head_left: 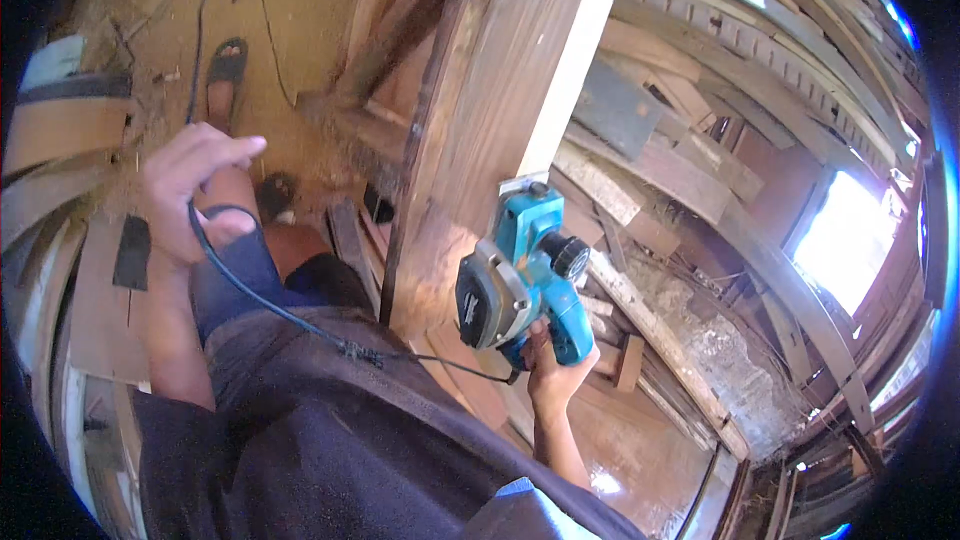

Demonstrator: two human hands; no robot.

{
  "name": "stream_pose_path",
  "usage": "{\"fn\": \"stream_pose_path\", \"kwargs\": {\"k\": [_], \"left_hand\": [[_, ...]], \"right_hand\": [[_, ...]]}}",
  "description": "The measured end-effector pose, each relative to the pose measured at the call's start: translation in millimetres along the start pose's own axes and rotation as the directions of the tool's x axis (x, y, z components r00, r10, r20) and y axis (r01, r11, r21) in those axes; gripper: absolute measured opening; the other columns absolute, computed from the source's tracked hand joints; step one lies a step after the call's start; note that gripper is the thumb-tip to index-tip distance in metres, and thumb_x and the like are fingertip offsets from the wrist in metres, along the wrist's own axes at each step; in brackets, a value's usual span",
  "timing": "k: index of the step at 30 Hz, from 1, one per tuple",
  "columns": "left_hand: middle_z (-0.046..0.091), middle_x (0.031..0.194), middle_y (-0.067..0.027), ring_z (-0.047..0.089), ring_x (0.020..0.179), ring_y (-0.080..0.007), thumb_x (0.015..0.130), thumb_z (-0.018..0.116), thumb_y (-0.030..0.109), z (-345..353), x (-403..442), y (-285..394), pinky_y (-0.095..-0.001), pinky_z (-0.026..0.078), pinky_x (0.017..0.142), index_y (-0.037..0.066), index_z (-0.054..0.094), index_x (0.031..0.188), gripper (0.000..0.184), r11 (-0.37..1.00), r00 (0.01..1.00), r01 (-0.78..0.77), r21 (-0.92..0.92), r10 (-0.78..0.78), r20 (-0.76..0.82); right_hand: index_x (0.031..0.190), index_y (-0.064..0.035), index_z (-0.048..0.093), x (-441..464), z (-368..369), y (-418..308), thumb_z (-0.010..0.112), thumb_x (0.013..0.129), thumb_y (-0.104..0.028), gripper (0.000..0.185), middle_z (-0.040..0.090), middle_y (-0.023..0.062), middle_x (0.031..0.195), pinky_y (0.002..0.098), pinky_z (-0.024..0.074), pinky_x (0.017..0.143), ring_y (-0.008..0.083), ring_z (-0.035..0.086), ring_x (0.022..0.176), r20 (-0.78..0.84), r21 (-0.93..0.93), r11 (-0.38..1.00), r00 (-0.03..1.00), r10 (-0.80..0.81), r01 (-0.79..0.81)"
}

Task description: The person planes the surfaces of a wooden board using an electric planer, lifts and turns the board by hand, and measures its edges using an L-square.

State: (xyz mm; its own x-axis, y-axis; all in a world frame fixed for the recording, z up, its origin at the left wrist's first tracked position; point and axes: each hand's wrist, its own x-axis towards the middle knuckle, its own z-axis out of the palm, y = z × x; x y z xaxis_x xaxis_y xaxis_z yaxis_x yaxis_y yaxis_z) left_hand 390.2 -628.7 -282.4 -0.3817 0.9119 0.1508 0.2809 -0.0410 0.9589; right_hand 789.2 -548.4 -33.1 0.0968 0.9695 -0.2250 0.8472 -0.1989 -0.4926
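Long brown wooden beam (500,70) with a pale edge; a blue and black power planer (525,275) is at that edge, pointing away from the person.

A big messy pile of old brown planks (690,180) fills the space on the right, and a dark brown wooden frame (400,50) stands close on the beam's other side. The planer's long side runs nearly the same way as the beam, and its front meets the pale strip. The right hand (556,368) is wrapped tight around its back handle. The left hand (185,180) is half curled by a thin black cord (262,295); I can't tell if it pinches it. The cord droops across the dark shirt (300,410) to the planer.
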Motion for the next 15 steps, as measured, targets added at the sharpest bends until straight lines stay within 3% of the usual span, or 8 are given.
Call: {"fn": "stream_pose_path", "kwargs": {"k": [1,3,6,8,11,14,15], "left_hand": [[0.069,0.085,-0.0101,0.066,0.074,-0.0236,0.088,0.062,0.086,1,15,-1,-0.0336,0.045,0.06,0.001,0.081,0.113,0.091,1.0,1.0,-0.015,0.01,0.015,-0.009],[0.067,0.082,-0.0111,0.066,0.074,-0.0263,0.088,0.062,0.086,0,45,-5,-0.0358,0.046,0.062,0.0,0.081,0.111,0.092,0.998,0.998,0.051,-0.048,-0.049,0.046],[0.067,0.08,-0.0104,0.065,0.073,-0.0265,0.089,0.06,0.087,-4,87,-33,-0.0366,0.046,0.062,0.0,0.081,0.11,0.092,0.998,0.999,0.025,-0.064,-0.023,0.034],[0.068,0.081,-0.0104,0.064,0.071,-0.0247,0.089,0.058,0.087,-12,121,-56,-0.0351,0.044,0.06,0.0,0.081,0.11,0.093,0.996,1.0,0.009,-0.091,-0.007,0.029],[0.071,0.083,-0.0104,0.062,0.069,-0.022,0.089,0.057,0.088,-27,168,-78,-0.0325,0.04,0.057,0.001,0.081,0.109,0.093,0.979,0.984,0.176,-0.107,-0.171,0.053],[0.072,0.084,-0.0093,0.062,0.07,-0.0205,0.089,0.056,0.09,-50,235,-92,-0.0316,0.04,0.056,0.003,0.082,0.11,0.093,0.967,0.972,0.23,-0.109,-0.223,0.066],[0.072,0.085,-0.0086,0.062,0.07,-0.0196,0.089,0.056,0.091,-56,252,-97,-0.0312,0.039,0.056,0.004,0.082,0.111,0.094,0.965,0.967,0.245,-0.095,-0.236,0.093]], "right_hand": [[0.095,0.0017,0.068,13,3,-5,0.08,0.095,-0.008,0.016,0.062,0.0026,0.066,0.0262,0.0404,0.046,0.0099,0.055,0.05,-0.007,-0.05,0.998,0.999,-0.049,0.049],[0.096,0.0024,0.068,38,12,-33,0.08,0.095,-0.008,0.015,0.062,0.0026,0.067,0.0259,0.0398,0.045,0.0097,0.054,0.05,-0.015,-0.012,1.0,1.0,-0.008,0.008],[0.101,0.0045,0.07,91,39,-101,0.079,0.094,-0.006,0.015,0.061,0.0027,0.066,0.0267,0.04,0.045,0.0095,0.052,0.048,-0.044,0.076,0.996,0.998,0.043,-0.039],[0.102,0.0049,0.07,129,50,-132,0.079,0.094,-0.006,0.016,0.061,0.0029,0.066,0.0275,0.0408,0.046,0.0098,0.051,0.047,-0.058,0.034,0.997,0.996,0.068,-0.066],[0.107,0.0049,0.07,183,69,-187,0.08,0.093,-0.005,0.019,0.06,0.0024,0.065,0.0277,0.0409,0.047,0.0094,0.049,0.047,-0.081,0.056,0.994,0.992,0.098,-0.094],[0.112,0.0051,0.07,244,81,-248,0.082,0.093,-0.008,0.026,0.059,0.0016,0.064,0.0277,0.0405,0.047,0.0091,0.048,0.047,-0.106,0.122,0.982,0.981,0.159,-0.146],[0.102,0.0025,0.069,262,85,-265,0.08,0.093,-0.008,0.018,0.06,0.0009,0.064,0.0273,0.0392,0.046,0.0089,0.05,0.048,-0.119,0.114,0.985,0.982,0.145,-0.132]]}}
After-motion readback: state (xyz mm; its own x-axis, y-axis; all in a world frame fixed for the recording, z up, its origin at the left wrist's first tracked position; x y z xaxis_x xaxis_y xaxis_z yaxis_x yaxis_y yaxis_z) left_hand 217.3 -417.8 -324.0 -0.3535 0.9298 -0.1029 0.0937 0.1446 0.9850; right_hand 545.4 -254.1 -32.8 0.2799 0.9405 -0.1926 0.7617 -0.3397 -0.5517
